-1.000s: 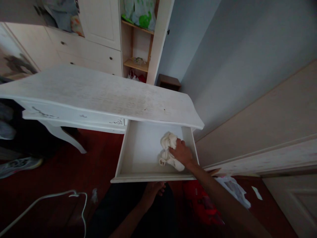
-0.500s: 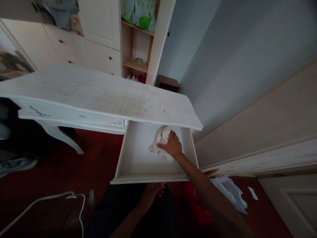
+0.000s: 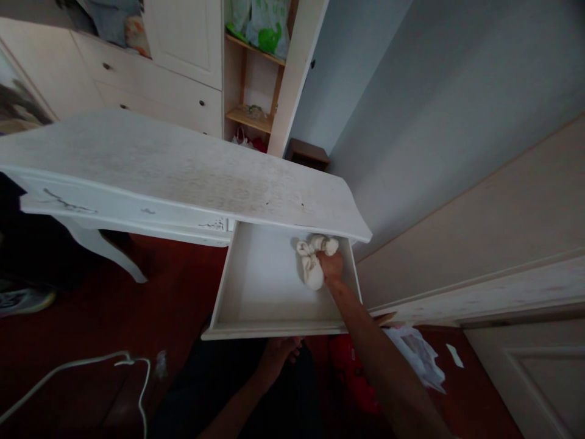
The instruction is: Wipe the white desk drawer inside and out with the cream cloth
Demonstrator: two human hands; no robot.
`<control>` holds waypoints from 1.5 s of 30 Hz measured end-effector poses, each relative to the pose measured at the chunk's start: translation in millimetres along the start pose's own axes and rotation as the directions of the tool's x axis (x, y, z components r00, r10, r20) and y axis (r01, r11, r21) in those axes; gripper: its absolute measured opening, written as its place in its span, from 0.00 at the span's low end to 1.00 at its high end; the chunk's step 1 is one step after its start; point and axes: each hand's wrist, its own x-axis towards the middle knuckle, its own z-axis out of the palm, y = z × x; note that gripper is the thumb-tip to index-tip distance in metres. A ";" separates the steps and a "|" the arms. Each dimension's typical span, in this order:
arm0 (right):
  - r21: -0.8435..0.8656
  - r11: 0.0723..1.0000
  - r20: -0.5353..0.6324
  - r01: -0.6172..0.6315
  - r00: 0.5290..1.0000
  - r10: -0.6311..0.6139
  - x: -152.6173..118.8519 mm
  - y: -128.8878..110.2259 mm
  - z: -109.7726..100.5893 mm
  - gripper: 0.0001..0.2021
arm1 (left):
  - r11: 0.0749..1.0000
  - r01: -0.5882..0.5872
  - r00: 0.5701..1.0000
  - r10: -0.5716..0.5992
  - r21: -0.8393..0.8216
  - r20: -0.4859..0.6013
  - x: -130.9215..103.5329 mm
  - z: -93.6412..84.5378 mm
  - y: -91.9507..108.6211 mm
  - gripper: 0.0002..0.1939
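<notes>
White desk (image 3: 169, 160), drawer (image 3: 253, 330) open: R hand (image 3: 333, 266), clamped on cloth (image 3: 313, 275), has shifted it toward back R corner, baring mid-drawer floor; L hand (image 3: 278, 355) near drawer front, grip unclear.

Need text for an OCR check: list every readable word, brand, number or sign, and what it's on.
Nothing legible.
Shelf bag: green marks along the top, possibly lettering, too blurred to read.
Red item on the floor: small pale mark, too small to read.
Cream cloth: no lettering can be made out.
Desk front: dark ornament, not text.
</notes>
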 end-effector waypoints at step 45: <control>0.081 0.696 0.689 0.713 0.465 -0.556 -88.7 -136.0 54.7 0.36 | 0.994 0.105 0.991 -0.106 -0.025 -0.079 -5.3 17.5 7.3 0.15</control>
